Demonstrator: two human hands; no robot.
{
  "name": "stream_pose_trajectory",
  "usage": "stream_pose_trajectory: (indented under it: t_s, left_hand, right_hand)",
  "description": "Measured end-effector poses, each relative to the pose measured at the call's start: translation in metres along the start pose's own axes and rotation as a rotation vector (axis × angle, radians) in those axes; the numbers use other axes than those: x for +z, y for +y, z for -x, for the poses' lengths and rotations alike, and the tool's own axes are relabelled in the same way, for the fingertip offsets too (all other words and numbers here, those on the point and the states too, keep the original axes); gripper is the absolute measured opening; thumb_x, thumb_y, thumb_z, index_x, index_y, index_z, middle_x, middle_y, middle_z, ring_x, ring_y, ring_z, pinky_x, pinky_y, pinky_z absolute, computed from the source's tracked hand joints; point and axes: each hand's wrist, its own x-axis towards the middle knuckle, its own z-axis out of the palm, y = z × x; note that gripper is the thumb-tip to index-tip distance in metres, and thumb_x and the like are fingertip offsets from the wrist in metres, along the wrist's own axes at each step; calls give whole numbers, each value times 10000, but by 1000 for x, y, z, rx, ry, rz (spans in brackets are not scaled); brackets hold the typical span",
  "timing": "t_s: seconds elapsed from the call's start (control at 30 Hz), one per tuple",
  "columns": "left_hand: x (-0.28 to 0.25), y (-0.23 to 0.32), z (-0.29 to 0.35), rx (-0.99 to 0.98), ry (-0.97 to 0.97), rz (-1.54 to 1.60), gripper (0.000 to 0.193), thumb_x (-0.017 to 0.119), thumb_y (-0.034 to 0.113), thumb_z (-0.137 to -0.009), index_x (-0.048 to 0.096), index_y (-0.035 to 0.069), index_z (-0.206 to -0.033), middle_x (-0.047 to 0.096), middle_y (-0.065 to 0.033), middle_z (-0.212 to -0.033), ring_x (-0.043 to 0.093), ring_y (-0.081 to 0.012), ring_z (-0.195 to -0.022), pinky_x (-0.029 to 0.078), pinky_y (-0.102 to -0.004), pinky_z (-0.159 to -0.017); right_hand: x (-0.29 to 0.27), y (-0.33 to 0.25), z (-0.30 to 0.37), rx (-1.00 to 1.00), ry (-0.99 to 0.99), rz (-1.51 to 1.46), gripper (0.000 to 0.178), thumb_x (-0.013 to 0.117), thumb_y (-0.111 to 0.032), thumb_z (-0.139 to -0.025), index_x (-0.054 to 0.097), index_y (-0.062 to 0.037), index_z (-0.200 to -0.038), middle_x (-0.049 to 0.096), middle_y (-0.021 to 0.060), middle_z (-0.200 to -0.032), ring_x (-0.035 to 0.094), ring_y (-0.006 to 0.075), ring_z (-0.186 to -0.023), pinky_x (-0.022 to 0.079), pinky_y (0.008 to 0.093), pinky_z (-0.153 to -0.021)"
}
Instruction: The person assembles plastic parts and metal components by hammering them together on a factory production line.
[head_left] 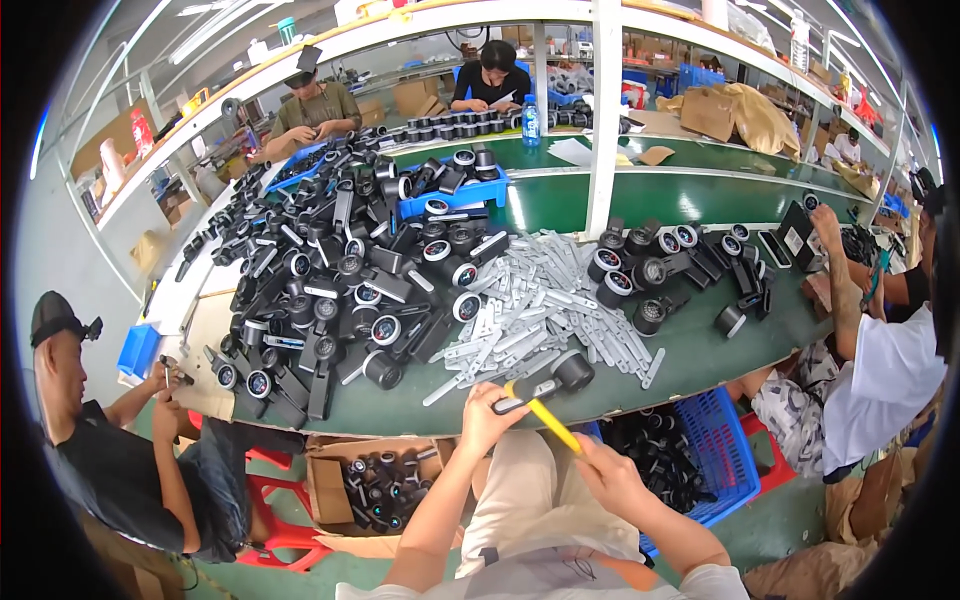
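Gripping a black cylindrical part at the green table edge, the left hand is closing around it; the right hand, at five o'clock, is clasping a yellow-handled screwdriver.

Worktop: smooth green surface, faint sheen.
Flat brackets: bare grey metal, dull gloss, heaped.
Round gauge units: black matt plastic housings, glossy glass-like faces.
Screwdriver: yellow plastic handle, smooth.
Crate: blue plastic lattice.
Carton: brown corrugated cardboard, matt.
Stool: red glossy plastic.
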Motion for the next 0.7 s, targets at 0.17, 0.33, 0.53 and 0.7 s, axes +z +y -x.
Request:
stream_pose_trajectory:
  t_s: [0.17,0.33,0.53,0.7]
  left_hand:
    - [3,-8,2,33,0,13,312,845,209,-600,691,54,-823,618,-82,-794,557,-278,-821,458,-377,-757]
    - [2,-8,-1,47,-11,-47,353,846,256,-609,719,75,-884,620,-92,-785,575,-293,-815,461,-381,-770]
    - [1,-6,1,13,-34,-44,351,847,244,-611,721,75,-892,632,-82,-792,577,-278,-827,464,-376,-789]
    - [2,-7,2,9,-19,-6,362,856,223,-602,726,63,-900,607,-79,-747,572,-263,-801,458,-345,-758]
  right_hand:
    - [8,4,-8,28,-130,115,417,617,-76,-852,518,-41,-1255,636,208,-899,631,385,-746,520,428,-600]
    - [18,10,-5,15,-179,161,421,591,-138,-870,500,-70,-1276,595,159,-776,602,376,-643,502,448,-554]
    - [23,14,4,-26,-104,112,417,584,-160,-877,502,-71,-1276,599,147,-809,599,372,-627,497,451,-533]
    - [15,9,2,-34,-33,73,417,590,-156,-873,505,-67,-1271,598,138,-811,602,364,-628,500,436,-528]
